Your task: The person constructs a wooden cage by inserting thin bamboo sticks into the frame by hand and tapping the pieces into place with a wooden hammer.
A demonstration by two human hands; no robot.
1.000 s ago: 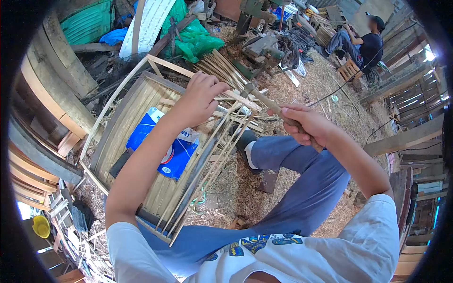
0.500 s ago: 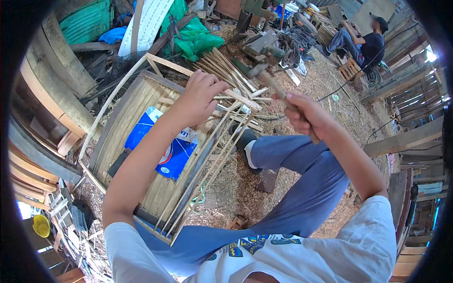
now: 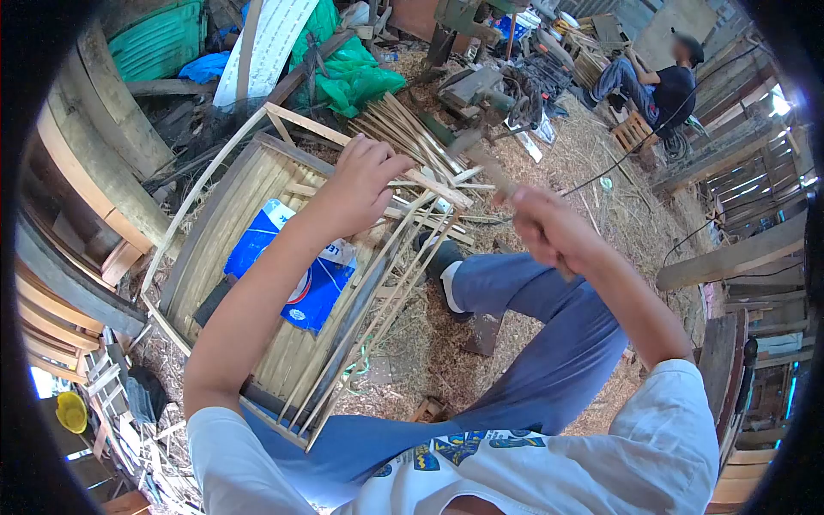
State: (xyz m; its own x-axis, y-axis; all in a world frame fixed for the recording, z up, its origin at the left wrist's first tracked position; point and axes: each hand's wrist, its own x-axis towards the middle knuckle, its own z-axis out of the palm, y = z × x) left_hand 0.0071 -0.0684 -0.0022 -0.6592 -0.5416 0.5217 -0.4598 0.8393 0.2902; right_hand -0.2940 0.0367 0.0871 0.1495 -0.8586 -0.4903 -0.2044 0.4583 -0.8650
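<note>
My left hand [image 3: 367, 182] is closed over the top strip of a light wooden frame [image 3: 309, 123], near one corner; its palm side is hidden. My right hand [image 3: 554, 227] is wrapped round the wooden handle of a hammer [image 3: 493, 169], which is smeared by motion. The hammer's head is up and to the left, near the strip's end [image 3: 451, 196] and apart from it in the picture. Under my left forearm lies a slatted wooden panel [image 3: 193, 266] with dark edges. A torn blue carton [image 3: 322, 296] rests on it.
Thin wooden sticks [image 3: 403, 129] lie in a pile beyond the frame. A machine [image 3: 472, 90] and green plastic sheeting [image 3: 356, 81] stand farther back. A person in dark clothes [image 3: 674, 90] sits at the upper right. A black cable [image 3: 635, 142] crosses the shavings-covered floor.
My right hand and the hammer have shifted slightly left and down and are more blurred. My left hand keeps its hold on the frame, almost unmoved.
</note>
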